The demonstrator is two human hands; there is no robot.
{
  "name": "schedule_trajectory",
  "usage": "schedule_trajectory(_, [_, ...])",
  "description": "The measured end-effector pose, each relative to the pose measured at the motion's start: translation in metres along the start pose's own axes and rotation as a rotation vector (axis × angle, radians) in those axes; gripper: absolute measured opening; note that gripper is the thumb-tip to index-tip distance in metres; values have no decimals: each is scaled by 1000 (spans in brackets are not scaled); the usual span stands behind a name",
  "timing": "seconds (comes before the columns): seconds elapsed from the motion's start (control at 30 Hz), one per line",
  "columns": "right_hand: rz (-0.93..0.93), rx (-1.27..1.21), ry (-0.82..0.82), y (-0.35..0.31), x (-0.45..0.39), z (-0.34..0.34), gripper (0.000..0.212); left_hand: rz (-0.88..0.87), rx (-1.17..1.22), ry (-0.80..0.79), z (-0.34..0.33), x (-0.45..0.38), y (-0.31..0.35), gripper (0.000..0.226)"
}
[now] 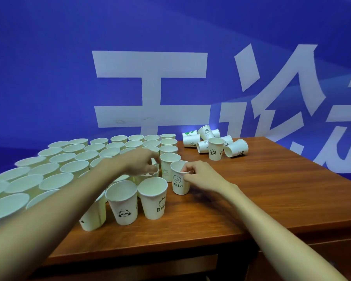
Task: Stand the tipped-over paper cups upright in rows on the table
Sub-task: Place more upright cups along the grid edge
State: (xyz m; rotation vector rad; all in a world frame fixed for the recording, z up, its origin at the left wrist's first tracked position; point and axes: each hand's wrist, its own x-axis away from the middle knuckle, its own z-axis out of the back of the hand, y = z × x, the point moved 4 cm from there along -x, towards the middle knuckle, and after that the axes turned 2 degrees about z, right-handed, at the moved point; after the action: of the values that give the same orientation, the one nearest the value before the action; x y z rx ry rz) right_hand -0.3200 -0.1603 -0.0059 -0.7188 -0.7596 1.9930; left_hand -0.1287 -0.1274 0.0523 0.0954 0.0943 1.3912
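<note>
Several white paper cups (69,163) stand upright in rows over the left half of the wooden table (261,191). My right hand (199,175) pinches the rim of an upright cup printed HELLO (179,184), just right of the rows. My left hand (144,161) grips the rim of another upright cup (150,174), mostly hidden under its fingers. At the far right, a pile of tipped-over cups (236,148) lies around one upright panda cup (215,149).
A blue wall with large white characters (150,88) rises directly behind the table. The table's front edge (170,242) runs close below my forearms. Two upright cups, a panda one (123,201) and one lettered in black (153,197), stand nearest me.
</note>
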Motion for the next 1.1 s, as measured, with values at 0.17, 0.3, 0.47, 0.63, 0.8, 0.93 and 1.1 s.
schedule_trajectory(0.17, [86,101,-41,-7,-2,-5,16,-12,-15,14,-5,-2,-1,33])
schedule_trajectory(0.3, [111,130,-47,-7,-6,-9,17,-24,-12,70,-2,-4,-2,29])
schedule_trajectory(0.47, [146,57,-10,-11,-2,-7,28,-59,-30,136,1,-7,4,26])
schedule_trajectory(0.63, [225,-62,69,-11,-5,9,34,-70,-21,180,1,-13,7,25])
schedule_trajectory(0.8, [152,-164,200,10,-27,41,29,-92,59,229,5,-20,6,24])
schedule_trajectory(0.93, [-6,-25,379,55,-66,69,43,-129,87,228,2,-27,5,24])
schedule_trajectory(1.1, [-149,111,480,97,-103,90,47,-134,97,218,1,-38,2,25])
